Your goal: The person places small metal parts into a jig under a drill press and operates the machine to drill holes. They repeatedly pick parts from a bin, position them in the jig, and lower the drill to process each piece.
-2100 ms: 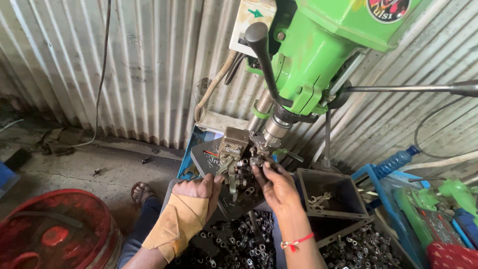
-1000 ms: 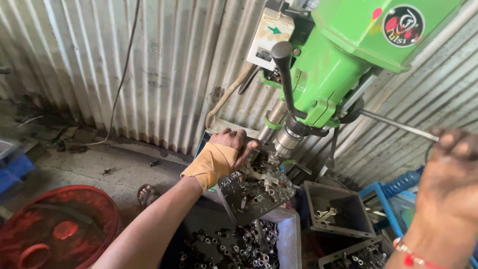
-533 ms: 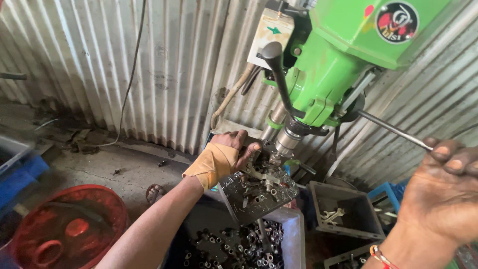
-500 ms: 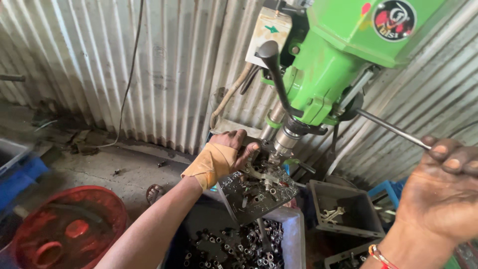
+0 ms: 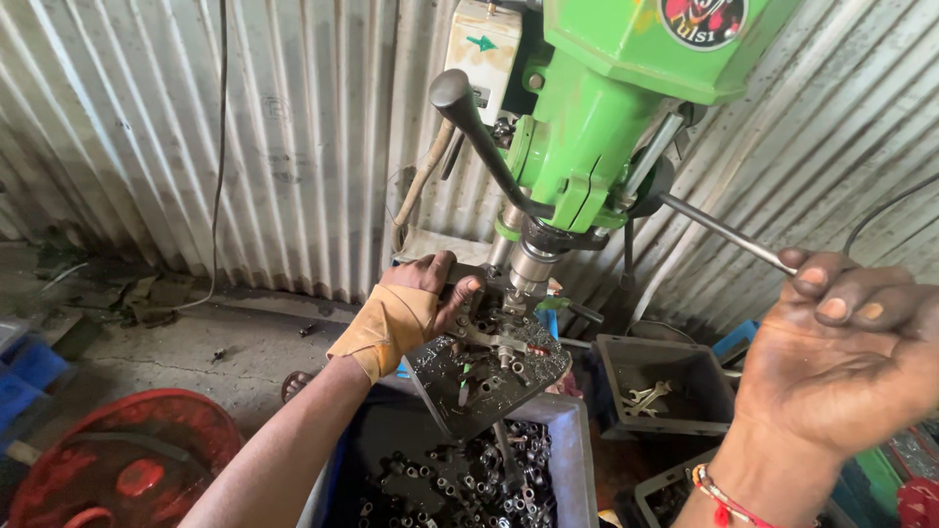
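Item: green drill press (image 5: 626, 108), spindle (image 5: 531, 269) pointing straight down over a small metal workpiece (image 5: 501, 344) on the drill table (image 5: 479, 391).

Left hand (image 5: 411, 313), wrapped in tan cloth: fingers curled on the table's rear edge, just left of the workpiece.

Right hand (image 5: 841, 362): closed around the feed handle (image 5: 724, 233), well right of the spindle; the rod slants up-left to the hub.

Below: blue crate of metal parts (image 5: 460, 479).

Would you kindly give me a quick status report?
Left hand on drill table. Right hand gripping feed handle. Spindle just above the workpiece.

Metal workshop: green drill press (image 5: 606, 127)
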